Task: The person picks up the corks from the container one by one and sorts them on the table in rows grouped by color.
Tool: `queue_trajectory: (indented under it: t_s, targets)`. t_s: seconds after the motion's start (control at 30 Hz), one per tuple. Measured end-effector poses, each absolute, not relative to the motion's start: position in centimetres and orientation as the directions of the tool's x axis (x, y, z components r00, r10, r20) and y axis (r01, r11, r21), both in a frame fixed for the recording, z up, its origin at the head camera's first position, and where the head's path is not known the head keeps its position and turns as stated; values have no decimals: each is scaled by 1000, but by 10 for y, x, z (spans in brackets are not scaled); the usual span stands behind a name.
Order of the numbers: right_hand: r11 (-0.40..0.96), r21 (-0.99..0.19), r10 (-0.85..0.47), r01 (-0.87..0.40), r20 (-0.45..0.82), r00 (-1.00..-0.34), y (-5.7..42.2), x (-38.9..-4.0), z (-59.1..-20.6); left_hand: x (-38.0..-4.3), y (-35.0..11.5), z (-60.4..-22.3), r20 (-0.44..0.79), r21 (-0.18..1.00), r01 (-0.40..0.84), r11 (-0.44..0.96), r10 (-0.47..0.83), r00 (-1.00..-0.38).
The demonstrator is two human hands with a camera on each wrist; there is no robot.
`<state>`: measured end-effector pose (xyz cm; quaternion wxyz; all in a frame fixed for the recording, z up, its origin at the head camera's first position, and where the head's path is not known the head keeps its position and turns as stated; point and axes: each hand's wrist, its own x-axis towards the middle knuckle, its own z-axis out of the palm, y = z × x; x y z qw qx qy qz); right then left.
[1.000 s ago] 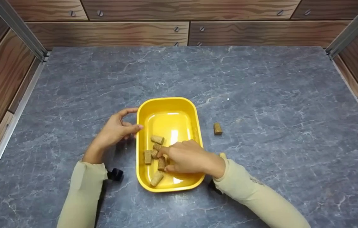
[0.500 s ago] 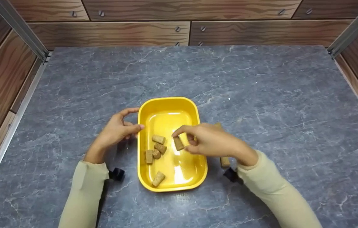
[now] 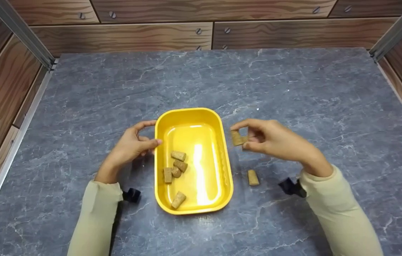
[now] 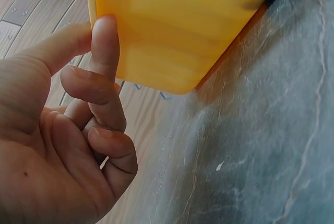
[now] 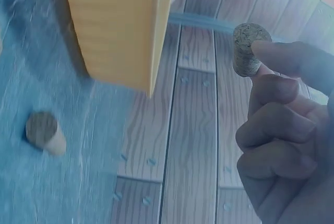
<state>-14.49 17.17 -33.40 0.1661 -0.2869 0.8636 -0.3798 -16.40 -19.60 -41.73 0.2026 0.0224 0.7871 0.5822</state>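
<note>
A yellow plastic tray (image 3: pixel 194 209) lies on the table with several corks (image 3: pixel 168 175) in its left and front part. My left hand (image 3: pixel 128 144) pinches the tray's left rim, thumb on the inner side and index finger outside; the left wrist view shows this hand (image 4: pixel 78 109) with its other fingers curled. Just right of the tray, my right hand (image 3: pixel 275 140) pinches a cork (image 5: pixel 245 49) between thumb and index finger, raised off the table. Below that hand a loose cork (image 3: pixel 253 177) lies on the table. Another cork seems partly hidden behind the right fingers.
The grey marbled table (image 3: pixel 201 78) reaches back to a wood-patterned wall (image 3: pixel 126 37). Similar panels and metal posts (image 3: pixel 27 35) stand at both sides. Black wrist devices (image 3: pixel 131 195) stick out from both sleeves.
My right hand has picked a cork out of the tray and carried it right, over the rim. The loose cork on the table, earlier covered by the right arm, is now uncovered. My left hand stays put.
</note>
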Motion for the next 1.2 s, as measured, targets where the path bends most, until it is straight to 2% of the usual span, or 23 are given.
queue_trajectory:
  t_s: [0.23,0.5,0.83,1.2]
  targets:
    - [573,-759,-553,-309,-79,-829,194,-151,-336,-164,-197,-417,-296,919,-198,340,266,-917]
    - [596,-761,-510,-255,-113,-853,214,-157,-348,-163,-197,-416,-295,919,-197,341,265,-918]
    - [661,-730,-456,-172,-210,-865,230,-168,-371,-164,-197,-417,-286,928,-192,321,278,-917]
    - [707,-690,-436,-155,-253,-864,242,-177,-388,-164,-197,-417,-280,928,-184,325,281,-918]
